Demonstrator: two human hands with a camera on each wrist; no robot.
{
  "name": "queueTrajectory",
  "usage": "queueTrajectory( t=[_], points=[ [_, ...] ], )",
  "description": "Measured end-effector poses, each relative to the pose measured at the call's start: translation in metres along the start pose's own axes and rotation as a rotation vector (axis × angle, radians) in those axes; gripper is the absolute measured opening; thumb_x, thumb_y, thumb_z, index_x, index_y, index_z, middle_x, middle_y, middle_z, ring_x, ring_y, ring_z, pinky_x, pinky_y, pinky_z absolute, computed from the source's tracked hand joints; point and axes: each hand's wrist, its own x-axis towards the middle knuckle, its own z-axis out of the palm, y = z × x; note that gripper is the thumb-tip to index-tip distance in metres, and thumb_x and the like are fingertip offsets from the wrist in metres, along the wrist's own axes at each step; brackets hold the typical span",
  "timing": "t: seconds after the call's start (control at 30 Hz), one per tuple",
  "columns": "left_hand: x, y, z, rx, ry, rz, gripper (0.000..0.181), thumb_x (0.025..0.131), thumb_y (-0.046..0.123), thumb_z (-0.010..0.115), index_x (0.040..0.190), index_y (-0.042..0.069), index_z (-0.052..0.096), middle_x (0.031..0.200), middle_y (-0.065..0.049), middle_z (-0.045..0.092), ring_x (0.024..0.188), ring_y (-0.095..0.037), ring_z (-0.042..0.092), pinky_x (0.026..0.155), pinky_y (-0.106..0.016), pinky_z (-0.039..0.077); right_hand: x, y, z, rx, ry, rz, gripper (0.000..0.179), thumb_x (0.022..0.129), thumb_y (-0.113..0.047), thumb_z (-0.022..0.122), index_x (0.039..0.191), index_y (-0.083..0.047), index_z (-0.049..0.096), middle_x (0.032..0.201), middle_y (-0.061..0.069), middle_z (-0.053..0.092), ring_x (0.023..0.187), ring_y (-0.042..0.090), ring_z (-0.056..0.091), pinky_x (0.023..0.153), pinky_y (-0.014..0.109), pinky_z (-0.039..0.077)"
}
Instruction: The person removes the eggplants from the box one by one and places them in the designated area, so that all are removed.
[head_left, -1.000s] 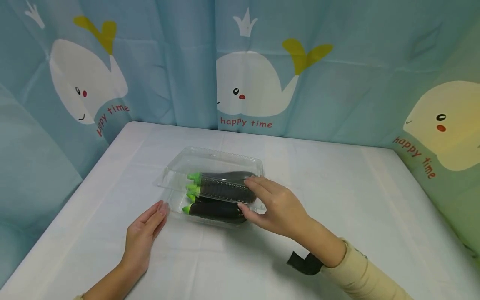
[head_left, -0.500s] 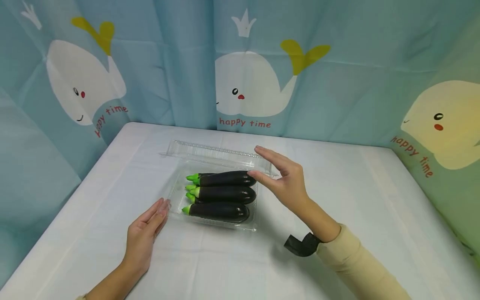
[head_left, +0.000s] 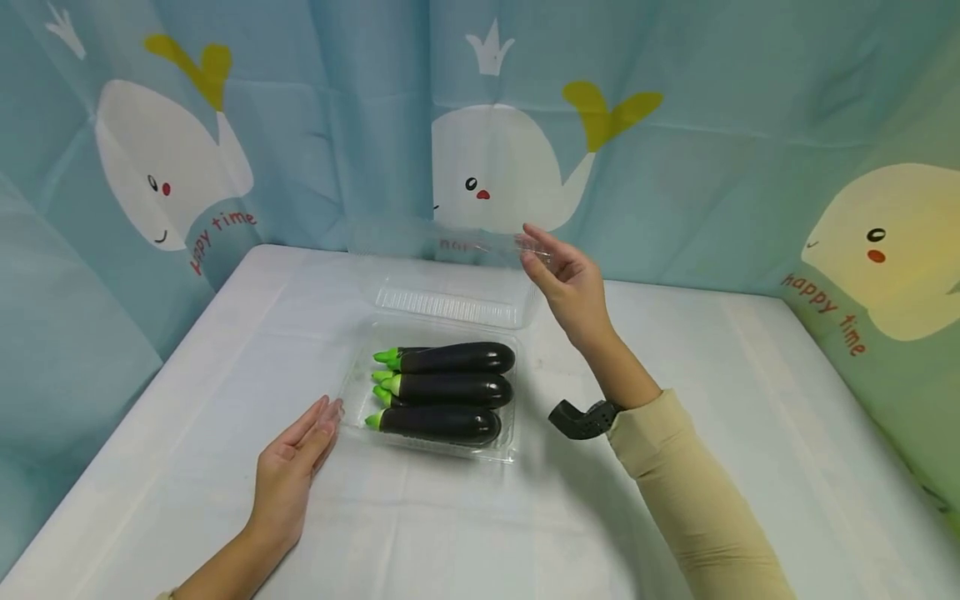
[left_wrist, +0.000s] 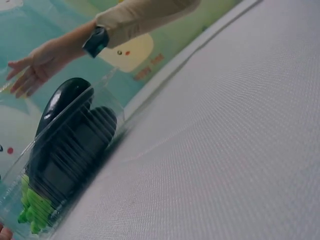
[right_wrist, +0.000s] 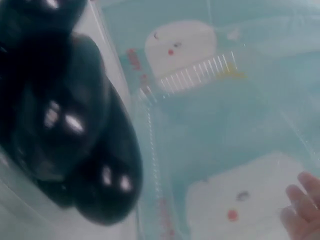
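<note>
Several dark eggplants (head_left: 450,390) with green stems lie in the base of a clear plastic clamshell container (head_left: 506,446). Its hinged lid (head_left: 450,310) is raised and leans back on the far side. My left hand (head_left: 288,475) holds the base's left rim between thumb and fingers. At the lid's right edge my right hand (head_left: 573,292) pinches the plastic between thumb and fingertips. In the right wrist view, rounded eggplant ends (right_wrist: 60,125) are close by, and the ribbed lid (right_wrist: 200,72) stands beside them. The left wrist view shows stems (left_wrist: 37,207) through the container wall.
A white cloth covers the table (head_left: 712,400). Behind it hangs a blue curtain (head_left: 375,125) with whale prints. A black wrist camera mount (head_left: 581,419) juts from my right wrist.
The lid has swung up and back from over the eggplants, uncovering them. My right hand has moved up and away with it. The left hand stays at the base's left rim.
</note>
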Motion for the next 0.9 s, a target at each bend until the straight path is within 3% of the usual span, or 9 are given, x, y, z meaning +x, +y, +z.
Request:
queueTrajectory(
  t=[0.17, 0.23, 0.3, 0.5, 0.7, 0.9],
  points=[
    [0.001, 0.001, 0.001, -0.013, 0.005, 0.009, 0.052, 0.093, 0.007, 0.055, 0.136, -0.011, 0.032, 0.122, 0.0, 0.056, 0.113, -0.009, 0.052, 0.094, -0.023, 0.04, 0.012, 0.009, -0.003, -0.024, -0.011, 0.062, 0.038, 0.094, -0.009, 0.052, 0.132, -0.004, 0.049, 0.113, 0.008, 0.061, 0.084, 0.009, 0.057, 0.074, 0.017, 0.047],
    [0.001, 0.001, 0.001, -0.01, 0.007, 0.011, 0.051, 0.093, 0.007, 0.055, 0.136, -0.01, 0.032, 0.123, -0.001, 0.056, 0.113, -0.009, 0.052, 0.094, -0.023, 0.04, 0.015, 0.015, -0.004, -0.031, -0.029, 0.067, 0.041, 0.097, -0.01, 0.047, 0.137, -0.002, 0.041, 0.13, 0.012, 0.051, 0.107, 0.015, 0.055, 0.093, 0.025, 0.044],
    [0.001, 0.0, 0.002, -0.005, 0.008, 0.016, 0.051, 0.093, 0.007, 0.054, 0.136, -0.01, 0.033, 0.124, -0.002, 0.055, 0.113, -0.009, 0.052, 0.094, -0.023, 0.04, 0.017, 0.021, -0.004, -0.028, -0.042, 0.077, 0.044, 0.099, -0.011, 0.042, 0.14, 0.0, 0.033, 0.137, 0.016, 0.043, 0.121, 0.022, 0.046, 0.102, 0.033, 0.038],
    [0.002, -0.001, 0.003, 0.02, 0.015, 0.04, 0.049, 0.094, 0.008, 0.053, 0.135, -0.009, 0.034, 0.126, -0.007, 0.051, 0.113, -0.01, 0.051, 0.094, -0.022, 0.04, 0.025, 0.04, -0.003, 0.07, -0.056, 0.205, 0.05, 0.1, -0.015, 0.037, 0.144, 0.002, 0.019, 0.146, 0.017, 0.027, 0.132, 0.026, 0.029, 0.106, 0.041, 0.03],
    [0.002, -0.001, 0.004, 0.023, 0.016, 0.041, 0.05, 0.094, 0.008, 0.053, 0.135, -0.009, 0.033, 0.127, -0.007, 0.051, 0.114, -0.01, 0.05, 0.094, -0.022, 0.04, 0.025, 0.058, 0.0, 0.15, -0.073, 0.332, 0.054, 0.1, -0.019, 0.037, 0.145, 0.001, 0.015, 0.149, 0.016, 0.021, 0.135, 0.023, 0.024, 0.109, 0.039, 0.026],
    [0.001, -0.002, 0.003, 0.032, 0.024, 0.042, 0.051, 0.093, 0.008, 0.054, 0.136, -0.01, 0.033, 0.127, -0.007, 0.051, 0.114, -0.01, 0.05, 0.094, -0.022, 0.04, 0.017, 0.072, 0.003, 0.136, -0.121, 0.46, 0.055, 0.101, -0.022, 0.033, 0.145, 0.003, 0.01, 0.15, 0.016, 0.015, 0.136, 0.024, 0.019, 0.109, 0.038, 0.025]
  ],
)
